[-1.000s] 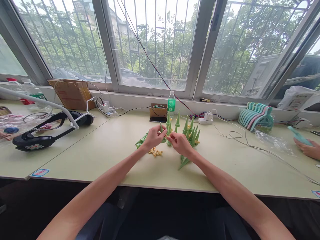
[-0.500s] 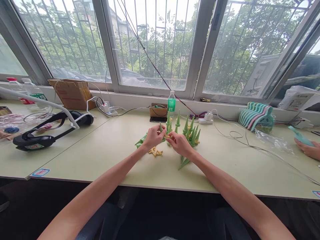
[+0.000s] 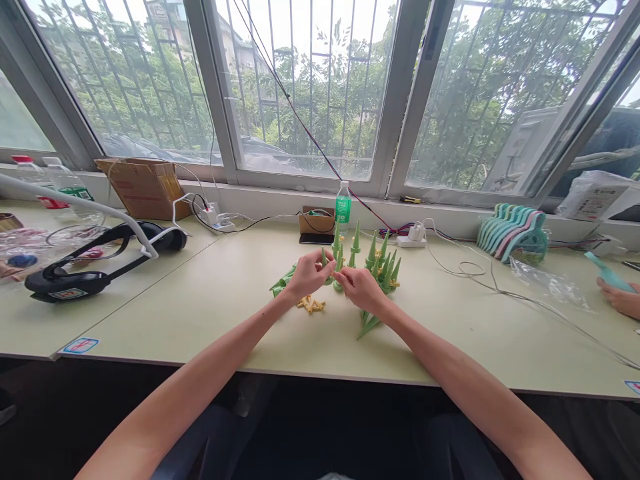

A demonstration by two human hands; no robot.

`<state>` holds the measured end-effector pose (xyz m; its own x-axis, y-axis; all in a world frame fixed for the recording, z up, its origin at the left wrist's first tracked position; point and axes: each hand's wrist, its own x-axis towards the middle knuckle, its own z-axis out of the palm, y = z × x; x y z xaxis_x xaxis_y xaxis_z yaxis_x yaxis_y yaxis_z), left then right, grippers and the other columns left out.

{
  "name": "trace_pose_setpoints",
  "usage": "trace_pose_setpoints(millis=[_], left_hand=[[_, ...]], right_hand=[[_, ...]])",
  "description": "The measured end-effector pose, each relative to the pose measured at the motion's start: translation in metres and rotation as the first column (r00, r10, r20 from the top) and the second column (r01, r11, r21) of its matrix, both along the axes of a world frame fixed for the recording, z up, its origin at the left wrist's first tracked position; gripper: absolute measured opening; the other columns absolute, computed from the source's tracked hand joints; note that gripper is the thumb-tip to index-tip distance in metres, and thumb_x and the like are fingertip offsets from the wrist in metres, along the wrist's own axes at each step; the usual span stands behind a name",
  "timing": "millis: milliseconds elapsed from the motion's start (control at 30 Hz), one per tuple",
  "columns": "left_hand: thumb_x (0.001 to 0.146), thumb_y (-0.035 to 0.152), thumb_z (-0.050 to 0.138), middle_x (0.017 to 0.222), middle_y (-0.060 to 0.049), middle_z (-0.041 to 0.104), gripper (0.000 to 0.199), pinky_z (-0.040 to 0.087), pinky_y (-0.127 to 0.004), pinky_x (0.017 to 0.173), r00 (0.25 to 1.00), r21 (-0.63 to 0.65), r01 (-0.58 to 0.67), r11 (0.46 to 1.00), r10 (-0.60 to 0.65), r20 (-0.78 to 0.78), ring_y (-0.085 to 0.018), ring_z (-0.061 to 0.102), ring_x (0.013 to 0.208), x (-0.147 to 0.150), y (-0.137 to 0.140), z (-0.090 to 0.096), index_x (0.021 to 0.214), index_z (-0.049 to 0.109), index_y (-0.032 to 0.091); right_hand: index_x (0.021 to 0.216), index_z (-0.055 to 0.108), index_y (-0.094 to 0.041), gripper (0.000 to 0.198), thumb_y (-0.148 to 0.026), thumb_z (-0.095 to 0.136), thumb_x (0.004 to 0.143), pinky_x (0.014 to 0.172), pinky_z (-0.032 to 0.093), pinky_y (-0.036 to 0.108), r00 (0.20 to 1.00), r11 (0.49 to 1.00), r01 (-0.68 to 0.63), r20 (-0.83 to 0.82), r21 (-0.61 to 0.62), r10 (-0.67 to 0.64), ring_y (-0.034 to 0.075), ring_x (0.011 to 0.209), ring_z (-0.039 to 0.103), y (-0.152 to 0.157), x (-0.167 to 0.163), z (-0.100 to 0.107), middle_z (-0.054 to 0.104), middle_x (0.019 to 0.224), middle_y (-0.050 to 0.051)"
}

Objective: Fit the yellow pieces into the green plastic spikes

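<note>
My left hand (image 3: 309,273) is closed around a green cone-shaped piece (image 3: 324,257), whose pointed tip sticks up past the fingers. Close against it, my right hand (image 3: 359,285) pinches at the piece's side; a small yellow part showed in those fingers earlier, but now they mostly cover it. Below the left hand lies a small pile of yellow pegs (image 3: 311,305). Green tube-like pieces (image 3: 283,280) lie left of that hand. Several green cones with yellow bits (image 3: 384,263) stand behind and right of my right hand, and a loose green cone (image 3: 369,327) lies in front of them.
Behind the cones are a green-labelled bottle (image 3: 343,207), a small open cardboard box (image 3: 317,220) and a dark phone (image 3: 317,239). A black headset (image 3: 70,277) sits at left. Cables (image 3: 493,283) and hangers (image 3: 515,233) are at right, beside another person's hand (image 3: 620,297).
My hands stay nearly in place. My right fingers have closed in on the green cone, and the yellow part is now mostly hidden. The other person's hand has shifted slightly right.
</note>
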<state>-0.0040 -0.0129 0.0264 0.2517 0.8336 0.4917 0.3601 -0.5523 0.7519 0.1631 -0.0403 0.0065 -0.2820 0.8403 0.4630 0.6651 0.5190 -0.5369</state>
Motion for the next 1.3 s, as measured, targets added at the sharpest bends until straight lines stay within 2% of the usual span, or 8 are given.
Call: trace_pose_setpoints(millis=[100, 200, 300, 533, 667, 900, 1100, 1300], left_hand=[[0.082, 0.039, 0.056, 0.067, 0.0, 0.058, 0.023, 0.041, -0.02, 0.046, 1.0, 0.005, -0.03, 1.0, 0.03, -0.004, -0.01, 0.053, 0.05, -0.0002, 0.0024, -0.0007, 0.081, 0.059, 0.016], [0.082, 0.04, 0.056, 0.069, -0.001, 0.059, 0.024, 0.041, -0.02, 0.046, 0.999, 0.006, -0.054, 0.999, 0.054, -0.004, -0.009, 0.052, 0.049, -0.0006, 0.0045, -0.0015, 0.081, 0.059, 0.016], [0.082, 0.04, 0.056, 0.068, -0.001, 0.058, 0.024, 0.039, -0.02, 0.044, 0.998, -0.001, -0.059, 0.998, 0.059, -0.008, -0.009, 0.051, 0.048, -0.0008, 0.005, -0.0021, 0.081, 0.06, 0.016], [0.082, 0.042, 0.056, 0.064, 0.0, 0.056, 0.025, 0.039, -0.02, 0.043, 1.0, -0.017, -0.029, 0.999, 0.029, -0.007, -0.01, 0.054, 0.05, 0.0005, 0.0016, -0.0008, 0.082, 0.059, 0.017], [0.082, 0.041, 0.056, 0.064, 0.0, 0.056, 0.025, 0.038, -0.02, 0.042, 0.999, -0.001, -0.038, 0.999, 0.038, 0.0, -0.01, 0.054, 0.048, 0.0006, 0.002, -0.0009, 0.081, 0.059, 0.016], [0.082, 0.041, 0.056, 0.068, -0.001, 0.059, 0.025, 0.041, -0.021, 0.045, 0.998, 0.007, -0.057, 0.998, 0.057, 0.013, -0.011, 0.056, 0.05, -0.0006, 0.0032, -0.0019, 0.08, 0.06, 0.016], [0.08, 0.041, 0.06, 0.072, -0.003, 0.064, 0.025, 0.045, -0.022, 0.049, 1.0, 0.017, -0.021, 1.0, 0.021, 0.019, -0.011, 0.057, 0.054, 0.0, 0.0021, -0.0018, 0.08, 0.062, 0.016], [0.081, 0.04, 0.061, 0.069, -0.001, 0.06, 0.025, 0.04, -0.02, 0.042, 0.998, -0.01, 0.044, 0.999, -0.043, 0.037, -0.009, 0.053, 0.049, 0.0002, -0.0025, 0.001, 0.081, 0.061, 0.015]], right_hand=[[0.09, 0.061, -0.018, 0.03, -0.045, 0.048, 0.094, 0.055, 0.033, 0.023, 1.0, 0.999, 0.004, -0.014, 0.04, -0.003, 0.012, 0.052, 0.046, 0.0004, 0.0, -0.0007, 0.055, 0.057, -0.002], [0.096, 0.06, -0.018, 0.022, -0.038, 0.051, 0.093, 0.056, 0.034, 0.023, 1.0, 0.999, -0.013, -0.02, 0.047, 0.014, 0.013, 0.053, 0.048, 0.0003, 0.0001, -0.0008, 0.057, 0.059, -0.002], [0.088, 0.059, -0.019, 0.022, -0.035, 0.047, 0.095, 0.055, 0.034, 0.023, 0.999, 0.999, -0.029, -0.025, 0.032, 0.03, 0.012, 0.05, 0.047, -0.0001, 0.0003, -0.0005, 0.057, 0.058, -0.001], [0.064, 0.048, -0.02, 0.042, -0.041, 0.038, 0.098, 0.054, 0.033, 0.023, 0.999, 0.999, -0.027, -0.027, 0.023, 0.028, 0.012, 0.048, 0.046, 0.0015, 0.0004, -0.003, 0.053, 0.052, 0.0], [0.065, 0.05, -0.019, 0.044, -0.045, 0.037, 0.098, 0.053, 0.032, 0.023, 1.0, 1.0, -0.006, -0.018, 0.023, 0.006, 0.012, 0.048, 0.045, 0.0024, 0.0003, -0.003, 0.052, 0.051, -0.001], [0.089, 0.058, -0.02, 0.024, -0.038, 0.043, 0.096, 0.054, 0.032, 0.023, 0.999, 0.999, -0.012, -0.031, 0.053, 0.014, 0.013, 0.05, 0.046, 0.0005, 0.0005, -0.0015, 0.056, 0.058, -0.001], [0.077, 0.054, -0.02, 0.029, -0.035, 0.04, 0.097, 0.053, 0.03, 0.023, 1.0, 0.998, -0.002, -0.025, 0.07, 0.004, 0.012, 0.05, 0.043, 0.0016, 0.0006, -0.0029, 0.052, 0.057, -0.001], [0.066, 0.047, -0.02, 0.039, -0.038, 0.035, 0.098, 0.054, 0.029, 0.024, 0.999, 0.996, 0.04, -0.019, 0.083, -0.038, 0.012, 0.051, 0.04, 0.006, 0.001, -0.0057, 0.05, 0.056, 0.0]])
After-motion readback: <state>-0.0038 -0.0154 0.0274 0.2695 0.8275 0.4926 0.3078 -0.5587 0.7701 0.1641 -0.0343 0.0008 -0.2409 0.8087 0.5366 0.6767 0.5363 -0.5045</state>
